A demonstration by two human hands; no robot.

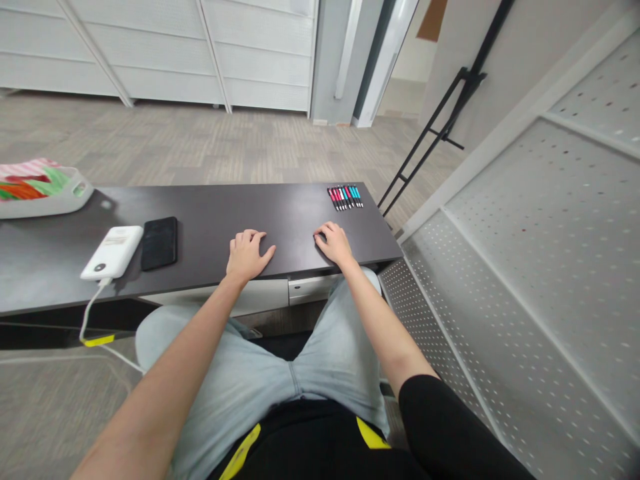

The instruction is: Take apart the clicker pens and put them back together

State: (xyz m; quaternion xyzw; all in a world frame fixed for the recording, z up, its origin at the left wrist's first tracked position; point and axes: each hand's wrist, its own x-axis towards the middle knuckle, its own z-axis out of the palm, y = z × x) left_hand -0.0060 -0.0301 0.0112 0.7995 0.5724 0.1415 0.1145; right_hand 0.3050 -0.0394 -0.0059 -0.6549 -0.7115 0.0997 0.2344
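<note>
My left hand [247,255] rests on the dark desktop [295,210], thumb apart from the fingers and nothing in its grasp. To its right, my right hand [333,243] lies near the desk's front edge with its fingers curled in toward the thumb. A small dark patch shows at those fingertips; I cannot make out whether it is an object or shadow. Just beyond the right hand, a row of several pens [345,197] with red, white and teal barrels and black parts lies side by side at the far right corner.
Left of my hands lie a black phone [159,243] and a white power bank [113,253] with a white cable [86,313] hanging over the edge. A white basket [75,197] holds colourful items at far left. A perforated panel [530,267] stands close on the right.
</note>
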